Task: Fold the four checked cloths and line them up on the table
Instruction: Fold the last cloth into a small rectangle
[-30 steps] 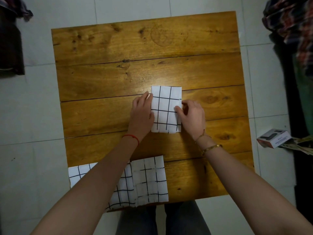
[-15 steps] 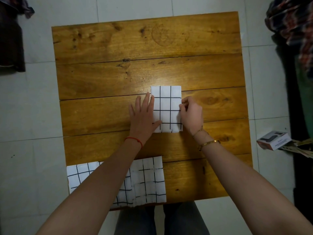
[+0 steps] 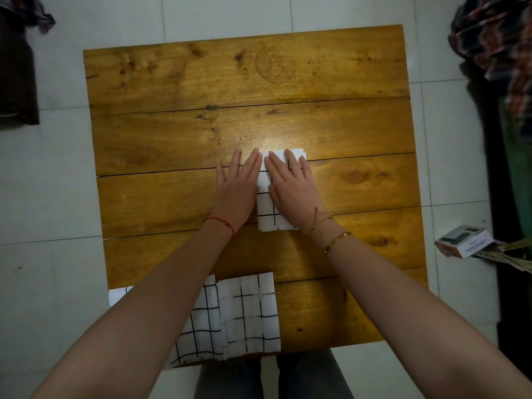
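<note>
A wooden table [image 3: 288, 82] made of wide planks stands on a pale tiled floor [image 3: 43, 197], seen from above. Near its middle lies a folded checked cloth [image 3: 272, 218], white with thin black lines, folded into a narrow upright rectangle. The right hand [image 3: 290, 185] lies flat on top of this cloth with straight fingers pointing away from the person, covering most of its upper part; only the left strip, the near end and the far corners show. The left hand [image 3: 237, 188] lies flat just beside it, fingers straight and slightly spread, mostly on the bare wood with its inner edge against the cloth's left side. The 2 hands almost touch at the forefingers. A red string [image 3: 220, 221] circles the left wrist, and 2 thin gold bracelets [image 3: 335, 241] sit on the right wrist. At the near edge of the table, left of centre, lies a pile of checked cloths [image 3: 250, 315], unfolded or loosely folded, partly hidden under the left forearm and overhanging the table's edge; how many are there cannot be told. On the floor to the right lies a small box [image 3: 463, 244]. Dark clothing [image 3: 495, 38] hangs at the far right.
</note>
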Tool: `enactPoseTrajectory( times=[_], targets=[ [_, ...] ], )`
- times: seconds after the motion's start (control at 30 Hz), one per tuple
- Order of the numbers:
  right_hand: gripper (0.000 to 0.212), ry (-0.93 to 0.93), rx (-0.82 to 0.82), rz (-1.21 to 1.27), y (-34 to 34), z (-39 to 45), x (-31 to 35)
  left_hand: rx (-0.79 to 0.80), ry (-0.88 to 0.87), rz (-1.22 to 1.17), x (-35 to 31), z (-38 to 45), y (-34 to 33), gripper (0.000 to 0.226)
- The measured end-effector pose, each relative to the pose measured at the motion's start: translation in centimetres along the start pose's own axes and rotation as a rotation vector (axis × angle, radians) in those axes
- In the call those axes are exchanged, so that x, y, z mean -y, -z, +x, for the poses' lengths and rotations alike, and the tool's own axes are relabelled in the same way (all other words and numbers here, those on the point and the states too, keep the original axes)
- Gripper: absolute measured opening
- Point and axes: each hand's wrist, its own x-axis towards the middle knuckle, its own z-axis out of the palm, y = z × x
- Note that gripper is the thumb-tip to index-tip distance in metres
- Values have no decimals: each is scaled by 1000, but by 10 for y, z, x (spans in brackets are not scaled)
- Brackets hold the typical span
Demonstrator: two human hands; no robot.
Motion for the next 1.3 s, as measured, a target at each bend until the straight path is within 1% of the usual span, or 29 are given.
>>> enactPoseTrajectory(
  times=[0.1, 0.23, 0.37, 0.53, 0.6, 0.73, 0.83, 0.93, 1.07, 1.2, 1.3],
  targets=[
    [58, 0, 66, -40, -3, 1, -2, 36, 8, 12, -2, 1, -2, 65],
    [58, -38, 78, -10, -4, -4, -9, 48, 11, 33, 0, 0, -5, 68],
    [57, -163, 36, 47, -4, -19, -31, 58, -15, 17, 2, 0, -4, 70],
    [55, -207, -40, 88, 4, -23, -36, 54, -48, 42, 3, 3, -2, 70],
    [55, -169, -43, 109, 8, -18, -33, 40, -51, 50, 3, 1, -3, 70],
    [54, 22, 11, 49, 9, -10, -24, -27, -78, 61, 1, -3, -5, 66],
    [54, 15, 75, 46, 6, -8, -21, -45, -109, 71, 1, -11, -11, 63],
    [55, 3, 106, 61, 3, -9, -22, -41, -168, 111, 4, -25, -17, 65],
    [56, -13, 132, 70, 5, -9, -19, 36, -317, 210, 13, -59, -23, 75],
    [57, -30, 155, 55, 2, -9, -18, 120, -435, 212, 20, -97, -27, 88],
    [57, -34, 150, 56, 1, -9, -16, 113, -481, 198, 22, -116, -32, 87]
  ],
)
